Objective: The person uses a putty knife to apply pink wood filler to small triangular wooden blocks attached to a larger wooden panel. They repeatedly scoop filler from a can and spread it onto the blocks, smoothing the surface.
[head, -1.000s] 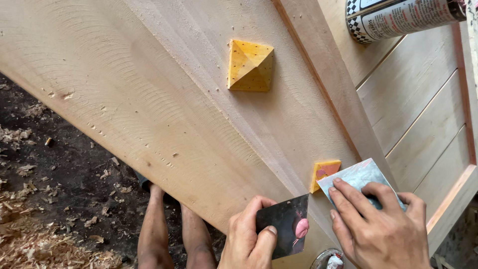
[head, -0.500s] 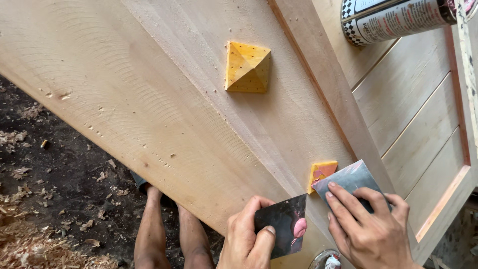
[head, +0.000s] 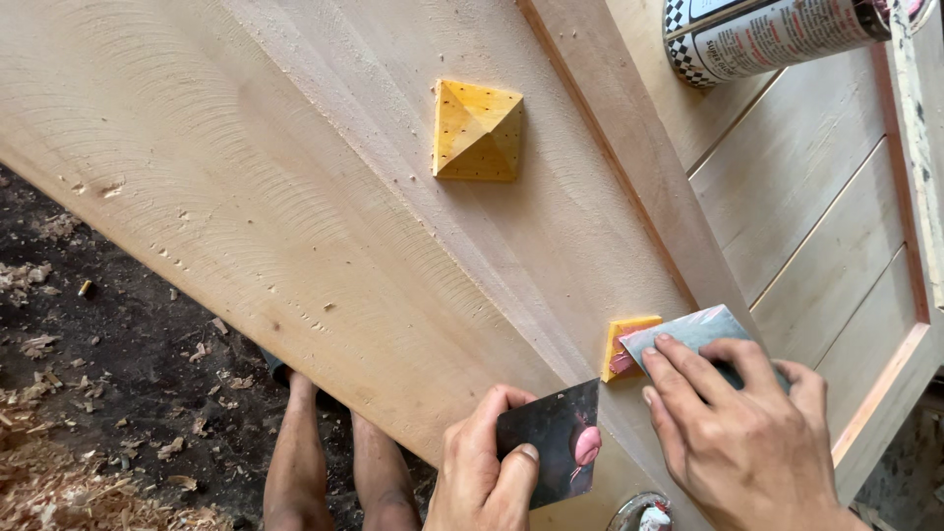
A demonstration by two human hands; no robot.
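The left hand [head: 487,470] is pinching a thin dark scraper [head: 551,450] — stiff, light, pink filler [head: 586,444] on it — while the right hand [head: 747,433] is pressing a grey blade [head: 688,332] flat against the yellow pyramid block [head: 621,346] on the wooden door [head: 295,197].

count as seen from the head view: two hands, the left hand [head: 482,472] and the right hand [head: 747,433]. two flat scraper blades: one dark blade [head: 546,447] and one pale grey blade [head: 688,329]. two yellow pyramid blocks: one whole block [head: 477,130] and one partly covered block [head: 621,344]. one wooden door panel [head: 295,197]. one printed can [head: 777,34]. one small tin [head: 639,513] at the bottom edge, possibly a tin, mostly cut off. two bare legs [head: 334,462] below.
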